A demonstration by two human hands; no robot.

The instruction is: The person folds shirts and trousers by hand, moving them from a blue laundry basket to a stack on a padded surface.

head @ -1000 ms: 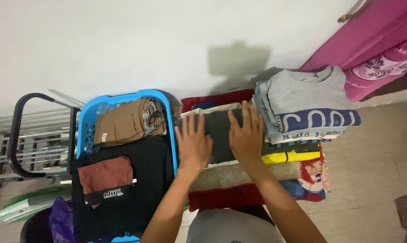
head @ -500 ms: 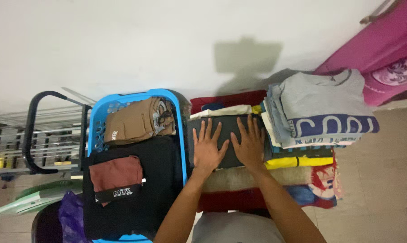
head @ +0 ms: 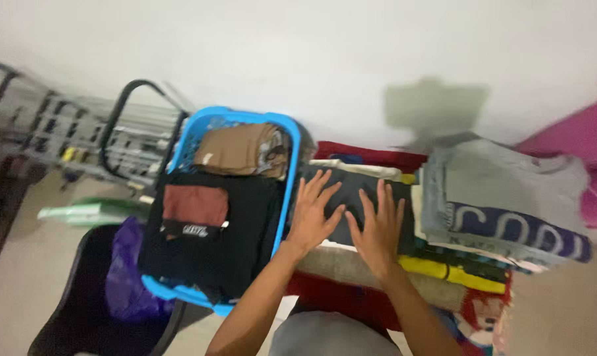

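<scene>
My left hand (head: 313,212) and my right hand (head: 378,229) lie flat, fingers spread, side by side on a dark folded garment (head: 351,191) that tops a low pile of folded clothes. Under that pile a red cloth (head: 371,158) shows. Right of my hands stands a taller stack of folded clothes (head: 496,211) with a grey top piece and a blue one with white print. Left of my hands a blue laundry basket (head: 246,122) holds a brown garment (head: 236,148), black clothes and a maroon piece (head: 194,204).
A black bin (head: 81,316) with a purple bag (head: 124,277) sits at the lower left. A metal rack with a black handle (head: 124,118) stands against the white wall. A pink object (head: 575,142) is at the right edge. The floor is tiled.
The view has shifted left and everything now sits further right in the frame. Both hands stay flat on the dark garment, slid slightly toward its near edge.
</scene>
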